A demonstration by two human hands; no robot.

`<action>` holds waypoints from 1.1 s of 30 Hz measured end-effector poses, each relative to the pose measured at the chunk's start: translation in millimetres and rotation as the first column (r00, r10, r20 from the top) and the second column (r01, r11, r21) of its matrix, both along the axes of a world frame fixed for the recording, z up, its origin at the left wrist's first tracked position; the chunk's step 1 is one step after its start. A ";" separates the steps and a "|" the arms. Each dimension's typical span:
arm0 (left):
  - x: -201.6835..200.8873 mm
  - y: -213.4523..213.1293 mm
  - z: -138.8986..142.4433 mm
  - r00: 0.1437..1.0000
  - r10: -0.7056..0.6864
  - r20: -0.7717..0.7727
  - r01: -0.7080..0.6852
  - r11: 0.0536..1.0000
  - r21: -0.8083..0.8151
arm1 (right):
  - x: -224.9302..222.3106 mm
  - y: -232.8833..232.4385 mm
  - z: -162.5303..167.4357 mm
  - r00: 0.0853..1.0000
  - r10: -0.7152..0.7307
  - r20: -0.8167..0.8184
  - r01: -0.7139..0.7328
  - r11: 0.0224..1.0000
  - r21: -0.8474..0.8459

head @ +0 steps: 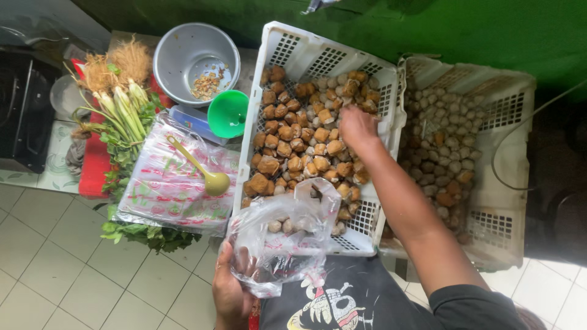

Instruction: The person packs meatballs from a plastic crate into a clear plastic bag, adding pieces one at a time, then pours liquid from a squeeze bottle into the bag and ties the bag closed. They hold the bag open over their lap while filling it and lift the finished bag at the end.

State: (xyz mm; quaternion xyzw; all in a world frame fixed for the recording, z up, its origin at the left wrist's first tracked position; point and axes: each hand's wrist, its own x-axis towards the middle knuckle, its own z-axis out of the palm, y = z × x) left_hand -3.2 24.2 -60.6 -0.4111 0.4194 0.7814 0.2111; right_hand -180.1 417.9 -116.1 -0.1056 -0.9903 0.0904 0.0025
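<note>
Closest to the lens, the left hand [231, 287] gripped a clear plastic bag [282, 238] from below, fingers clamped on its bunched side; a few pale round balls [282, 225] sat inside. Its open mouth touched the near edge of a white slotted crate [287, 52] filled with brown fried tofu cubes [293, 146] and pale balls. Reaching across that crate, the right hand [358, 127] lay fingers-down among the pieces at the far right; whether those fingers pinched anything could not be told. Just beside it stood a second crate [498, 110] of pale balls. Left of the crates lay a yellow-green spoon [202, 171] on printed wrappers [165, 189], near a green funnel [227, 113], a grey bowl [183, 52] and leafy greens [122, 116].
</note>
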 end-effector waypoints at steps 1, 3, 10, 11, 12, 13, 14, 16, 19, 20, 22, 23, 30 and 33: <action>1.5 1.7 -0.1 0.999 0.002 -0.038 -0.001 1.000 0.016 | -2.1 -1.9 -4.6 0.998 0.006 0.062 -0.009 0.998 0.055; 5.0 3.9 0.1 0.994 0.012 -0.112 -0.007 0.999 0.046 | -4.0 -10.5 -9.9 0.982 0.010 0.187 -0.041 0.986 0.164; 14.5 4.6 -5.5 0.996 -0.003 -0.093 0.005 1.000 0.023 | -9.3 -19.8 -8.7 0.966 -0.033 0.255 -0.009 0.987 0.163; 15.5 5.1 -7.5 0.998 -0.003 -0.060 0.004 1.000 0.020 | -6.0 -18.1 -2.9 0.974 -0.016 0.227 -0.009 0.994 0.111; 16.2 5.2 -9.2 1.000 -0.002 -0.025 0.003 1.000 0.016 | -1.0 -19.5 5.2 0.980 0.002 0.200 -0.013 0.998 0.056; 16.8 5.8 -11.0 1.000 -0.008 -0.029 0.009 1.000 0.028 | 5.4 -22.0 15.7 0.989 0.018 0.149 0.006 0.987 -0.162; 17.0 6.8 -12.6 0.999 -0.015 -0.031 0.016 0.999 0.039 | 13.3 -25.4 29.7 0.995 0.022 0.098 0.016 0.927 -0.374; 15.6 10.9 -15.0 0.998 -0.028 -0.054 0.032 0.997 0.076 | 34.6 -39.0 63.0 0.978 0.001 0.207 0.164 0.604 -0.780; 7.8 19.3 -13.2 0.995 -0.025 -0.096 0.036 0.993 0.112 | 77.9 -78.9 108.2 0.922 0.388 -0.001 -0.093 0.218 -0.972; 2.6 20.6 -10.7 0.995 -0.016 -0.097 0.026 0.995 0.099 | 90.4 -95.9 116.0 0.872 0.489 -0.036 -0.193 0.274 -0.942; -7.9 19.7 -2.9 0.995 -0.023 -0.101 0.030 0.997 0.073 | 100.8 -118.7 118.9 0.842 0.537 -0.041 -0.299 0.402 -0.866; -12.6 14.4 3.0 0.994 -0.035 -0.107 0.041 0.998 0.055 | 99.0 -123.8 113.4 0.871 0.491 -0.033 -0.301 0.479 -0.825; -14.8 -6.7 19.5 0.995 0.014 -0.100 -0.013 1.000 0.009 | 24.4 -71.3 14.6 0.991 0.032 0.133 0.025 0.913 -0.407; -10.3 -3.9 13.1 0.949 0.048 -0.312 0.012 0.982 0.188 | 12.8 -70.6 -20.1 0.978 0.189 0.088 -0.187 0.982 -0.036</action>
